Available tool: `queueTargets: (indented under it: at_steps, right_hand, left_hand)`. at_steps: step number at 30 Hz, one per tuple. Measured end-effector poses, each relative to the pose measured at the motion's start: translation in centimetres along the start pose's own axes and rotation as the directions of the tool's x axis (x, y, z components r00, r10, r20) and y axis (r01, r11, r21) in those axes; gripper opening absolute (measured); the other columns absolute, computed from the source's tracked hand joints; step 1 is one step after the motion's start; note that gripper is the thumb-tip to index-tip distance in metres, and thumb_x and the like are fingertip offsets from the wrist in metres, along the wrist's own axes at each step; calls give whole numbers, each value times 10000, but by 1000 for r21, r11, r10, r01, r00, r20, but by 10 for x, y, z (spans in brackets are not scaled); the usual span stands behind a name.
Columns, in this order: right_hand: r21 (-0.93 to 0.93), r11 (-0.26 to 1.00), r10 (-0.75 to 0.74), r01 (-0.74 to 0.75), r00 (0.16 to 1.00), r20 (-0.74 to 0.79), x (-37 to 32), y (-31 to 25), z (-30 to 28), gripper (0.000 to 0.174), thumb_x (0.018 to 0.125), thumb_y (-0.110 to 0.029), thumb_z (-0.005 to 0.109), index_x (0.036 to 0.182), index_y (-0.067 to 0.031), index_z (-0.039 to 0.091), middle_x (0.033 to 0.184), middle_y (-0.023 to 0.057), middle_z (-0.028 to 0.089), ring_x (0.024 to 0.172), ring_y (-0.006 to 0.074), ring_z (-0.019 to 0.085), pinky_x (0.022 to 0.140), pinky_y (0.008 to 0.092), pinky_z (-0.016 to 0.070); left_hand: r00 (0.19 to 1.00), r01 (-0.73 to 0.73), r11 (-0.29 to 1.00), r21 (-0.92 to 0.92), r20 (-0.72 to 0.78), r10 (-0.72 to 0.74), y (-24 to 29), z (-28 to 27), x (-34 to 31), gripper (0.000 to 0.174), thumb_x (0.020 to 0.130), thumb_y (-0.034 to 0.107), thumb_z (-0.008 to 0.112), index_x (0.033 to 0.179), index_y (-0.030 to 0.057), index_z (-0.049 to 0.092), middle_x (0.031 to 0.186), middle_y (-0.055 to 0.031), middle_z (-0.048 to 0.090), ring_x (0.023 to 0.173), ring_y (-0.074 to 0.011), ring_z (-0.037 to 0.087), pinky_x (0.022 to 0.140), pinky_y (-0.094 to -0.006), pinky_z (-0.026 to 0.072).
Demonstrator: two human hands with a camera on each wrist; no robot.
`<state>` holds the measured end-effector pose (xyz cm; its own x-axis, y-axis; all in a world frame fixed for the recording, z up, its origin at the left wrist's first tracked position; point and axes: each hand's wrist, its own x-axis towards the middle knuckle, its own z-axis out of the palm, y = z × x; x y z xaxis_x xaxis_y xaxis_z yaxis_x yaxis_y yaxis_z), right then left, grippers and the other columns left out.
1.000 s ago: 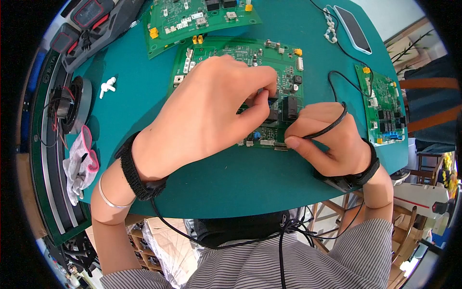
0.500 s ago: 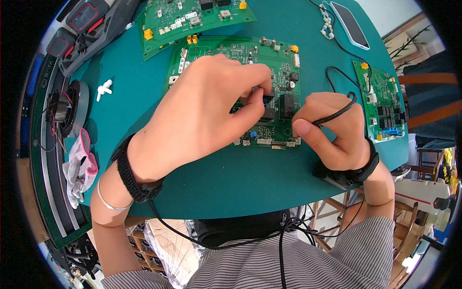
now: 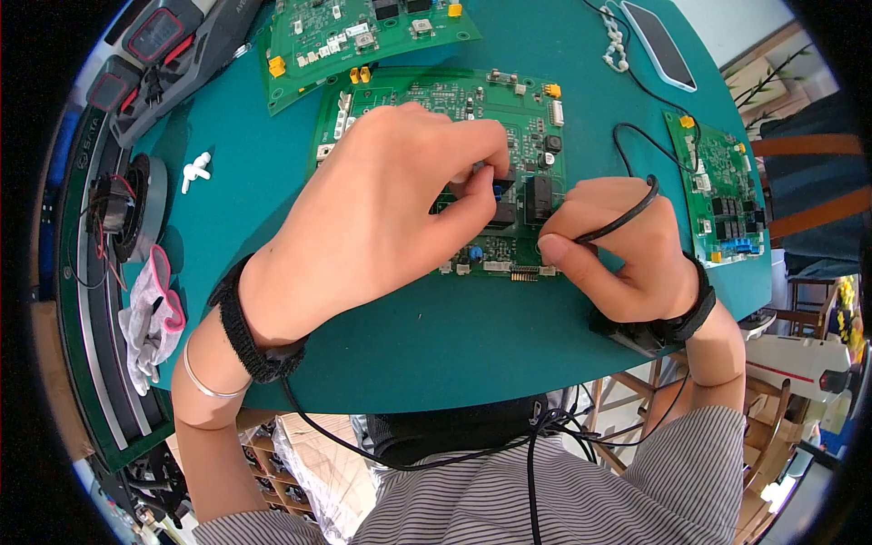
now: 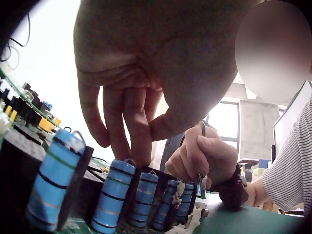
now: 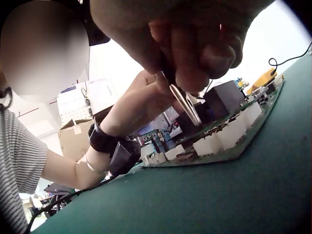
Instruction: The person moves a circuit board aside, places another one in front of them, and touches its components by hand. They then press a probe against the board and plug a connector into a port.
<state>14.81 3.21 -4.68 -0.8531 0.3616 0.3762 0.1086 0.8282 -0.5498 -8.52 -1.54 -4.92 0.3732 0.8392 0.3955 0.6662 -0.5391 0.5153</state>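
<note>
The left hand hangs over a green circuit board, its thumb and index finger curled together near the board's black blocks. In the left wrist view its longer fingertips reach down right at the tops of a row of upright blue banded resistors; I cannot tell whether it grips one. The right hand pinches a slim metal-tipped tool at the board's near right corner. A black cord arches over this hand. The tool's silvery end points down beside the black blocks and white connectors.
Another green board lies at the back, partly beside the first, and a smaller one at the right. A phone and a beaded strap lie back right. White earbuds and a glove are at the left.
The right hand first drew slightly away from the board's near right corner, then came back close to it. The left hand stays over the same spot; the view shifted slightly.
</note>
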Motion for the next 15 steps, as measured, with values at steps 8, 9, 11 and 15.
queueTargets:
  at_steps: [8, 9, 11, 15]
  right_hand:
    - [41, 999, -11, 12, 1000, -30, 0, 1, 5, 103, 860, -28, 683, 777, -7, 627, 662, 114, 567, 572, 339, 561, 532, 437, 428]
    - [40, 999, -24, 26, 999, -45, 0, 2, 5, 108, 862, -28, 681, 774, -3, 623, 663, 115, 566, 564, 344, 555, 531, 443, 425]
    - [41, 999, -21, 23, 999, -47, 1, 1, 3, 136, 866, -27, 674, 753, -4, 602, 655, 120, 549, 561, 350, 551, 529, 446, 422]
    - [103, 994, 41, -43, 999, 24, 0, 4, 9, 238, 886, -28, 649, 687, -9, 519, 631, 141, 488, 561, 362, 540, 521, 443, 406]
  left_hand:
    - [1000, 20, 1000, -1, 8, -20, 1, -1, 0, 115, 846, 16, 622, 942, 10, 686, 814, -115, 683, 759, -264, 654, 672, -346, 525]
    - [1000, 20, 1000, -1, 8, -20, 1, 0, 0, 115, 846, 16, 622, 942, 10, 686, 814, -115, 683, 759, -264, 654, 672, -346, 525]
    - [1000, 5, 1000, 4, 1, -5, 0, 0, 0, 115, 848, 19, 622, 943, 10, 685, 813, -116, 681, 749, -262, 650, 666, -346, 521]
    - [1000, 12, 1000, -3, 9, -12, 0, -1, 0, 115, 850, 23, 621, 944, 9, 685, 817, -118, 681, 744, -265, 647, 662, -347, 517]
